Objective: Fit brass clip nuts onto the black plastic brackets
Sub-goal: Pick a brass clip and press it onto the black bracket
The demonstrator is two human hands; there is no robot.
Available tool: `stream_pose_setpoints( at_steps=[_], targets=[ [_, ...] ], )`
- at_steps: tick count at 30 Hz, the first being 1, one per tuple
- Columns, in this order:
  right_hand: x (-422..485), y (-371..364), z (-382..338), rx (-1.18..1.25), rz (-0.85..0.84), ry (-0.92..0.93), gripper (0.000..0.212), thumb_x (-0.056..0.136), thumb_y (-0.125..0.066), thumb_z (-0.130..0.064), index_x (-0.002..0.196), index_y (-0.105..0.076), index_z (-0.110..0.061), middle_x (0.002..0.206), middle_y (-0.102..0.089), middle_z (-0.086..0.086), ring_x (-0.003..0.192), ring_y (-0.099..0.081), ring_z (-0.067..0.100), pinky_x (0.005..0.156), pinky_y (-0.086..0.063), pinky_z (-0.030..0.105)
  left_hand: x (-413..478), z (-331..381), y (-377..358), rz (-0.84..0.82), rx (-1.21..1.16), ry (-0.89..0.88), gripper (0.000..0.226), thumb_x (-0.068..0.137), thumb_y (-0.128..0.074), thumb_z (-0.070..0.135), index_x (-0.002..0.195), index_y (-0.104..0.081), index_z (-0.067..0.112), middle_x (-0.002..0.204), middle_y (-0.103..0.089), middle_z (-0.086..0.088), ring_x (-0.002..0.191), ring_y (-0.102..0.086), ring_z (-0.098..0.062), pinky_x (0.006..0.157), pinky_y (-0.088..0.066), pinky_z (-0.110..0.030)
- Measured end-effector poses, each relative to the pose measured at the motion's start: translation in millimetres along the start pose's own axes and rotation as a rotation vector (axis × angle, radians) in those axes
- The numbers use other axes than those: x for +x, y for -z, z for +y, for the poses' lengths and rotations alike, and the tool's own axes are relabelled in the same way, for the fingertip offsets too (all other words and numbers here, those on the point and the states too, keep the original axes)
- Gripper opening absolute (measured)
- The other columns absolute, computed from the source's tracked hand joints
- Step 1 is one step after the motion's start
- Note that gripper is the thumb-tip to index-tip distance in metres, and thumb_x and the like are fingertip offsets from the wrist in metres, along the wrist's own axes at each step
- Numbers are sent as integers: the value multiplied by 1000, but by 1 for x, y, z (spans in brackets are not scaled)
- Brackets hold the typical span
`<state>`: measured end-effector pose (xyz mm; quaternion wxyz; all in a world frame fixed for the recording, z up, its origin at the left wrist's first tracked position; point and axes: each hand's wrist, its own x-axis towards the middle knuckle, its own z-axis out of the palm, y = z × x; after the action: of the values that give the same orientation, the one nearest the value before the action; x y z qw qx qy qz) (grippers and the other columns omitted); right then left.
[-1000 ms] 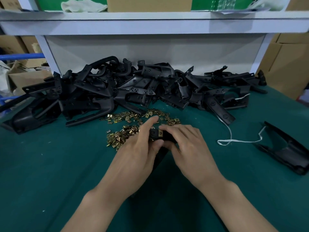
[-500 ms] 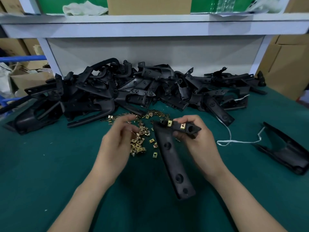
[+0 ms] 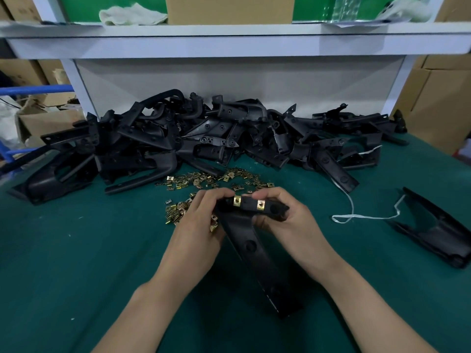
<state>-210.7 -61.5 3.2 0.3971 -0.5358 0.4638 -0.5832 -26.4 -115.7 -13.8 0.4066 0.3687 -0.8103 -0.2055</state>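
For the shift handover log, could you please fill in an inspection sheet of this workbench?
Surface: green mat covering the table.
Job's things: long black plastic bracket carrying two brass clip nuts; loose brass clip nuts scattered behind; heap of black brackets beyond.
Clutter: white string, lone black moulded part at right.
Grippers: left hand and right hand both grip the bracket's top end.
Cables: nothing seen.
Surroundings: white shelf, cardboard boxes.
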Motion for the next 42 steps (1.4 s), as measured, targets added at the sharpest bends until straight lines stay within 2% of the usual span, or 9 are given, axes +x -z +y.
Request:
stream_pose_setpoints(
  at_steps=[4, 10, 15, 28, 30, 33, 36, 40, 42],
  targets=[
    [-1, 0, 0, -33, 6, 18, 36, 84, -76, 1, 97, -71, -32, 97, -74, -11, 93, -68, 3, 80, -48, 12, 0, 2, 3, -29, -8, -3, 65, 85, -65, 12, 118, -39, 62, 121, -49, 32, 111, -51, 10, 86, -47, -21],
    [-2, 1, 2, -82, -15, 27, 38, 82, -76, -1, 97, -71, -36, 93, -73, -16, 89, -68, 0, 77, -48, 11, 0, 1, 4, -42, 46, -29, 63, 85, -66, 1, 122, -44, 48, 117, -47, 24, 102, -55, 0, 80, -54, -37],
    [-1, 1, 4, -157, 39, 75, 28, 73, -78, -30, 98, -68, -37, 96, -73, -18, 89, -68, -1, 74, -48, 9, -1, 2, 5, -36, 84, -21, 64, 83, -65, -2, 120, -45, 46, 116, -49, 23, 96, -57, -5, 76, -55, -45],
    [-2, 1, 15, -358, 73, 113, 23, 73, -71, -55, 92, -62, -46, 90, -70, -27, 81, -64, -6, 66, -43, 5, 0, -11, 5, -93, 10, -41, 62, 88, -59, -10, 117, -49, 44, 114, -57, 27, 101, -59, -1, 79, -47, -17],
    [1, 5, 19, -329, 43, 110, 21, 80, -80, -35, 92, -64, -40, 91, -70, -27, 80, -65, -7, 67, -43, 5, -1, -13, 3, -107, 3, -11, 54, 91, -60, 0, 113, -49, 48, 107, -59, 30, 93, -60, -3, 74, -46, -12],
    [3, 9, 21, -365, 15, 151, 29, 86, -80, -12, 98, -64, -34, 91, -69, -23, 83, -65, -2, 72, -46, 9, -2, -8, -5, -60, -140, 64, 26, 93, -63, 39, 111, -49, 52, 104, -65, 29, 90, -63, -1, 73, -45, -8],
    [0, 5, 20, -283, 48, 121, 6, 95, -71, -36, 98, -66, -36, 83, -69, -14, 71, -65, 6, 66, -49, 16, -1, -2, -9, 14, -254, 93, 43, 90, -60, 54, 128, -41, 57, 109, -67, 29, 90, -66, 2, 72, -47, -8],
    [0, 3, 18, -275, 93, 102, 25, 90, -60, -65, 85, -62, -40, 66, -64, -4, 58, -62, 11, 61, -48, 20, -2, 0, -6, 22, -127, 49, 64, 88, -56, 61, 143, -24, 63, 113, -62, 32, 97, -64, 3, 76, -52, -22],
    [0, 3, 17, -291, 87, 99, 28, 92, -59, -64, 81, -61, -38, 60, -61, 1, 56, -58, 9, 58, -44, 16, -2, 0, -5, 33, -111, 46, 66, 88, -57, 59, 144, -22, 65, 118, -58, 36, 102, -61, 8, 79, -52, -16]
  ],
)
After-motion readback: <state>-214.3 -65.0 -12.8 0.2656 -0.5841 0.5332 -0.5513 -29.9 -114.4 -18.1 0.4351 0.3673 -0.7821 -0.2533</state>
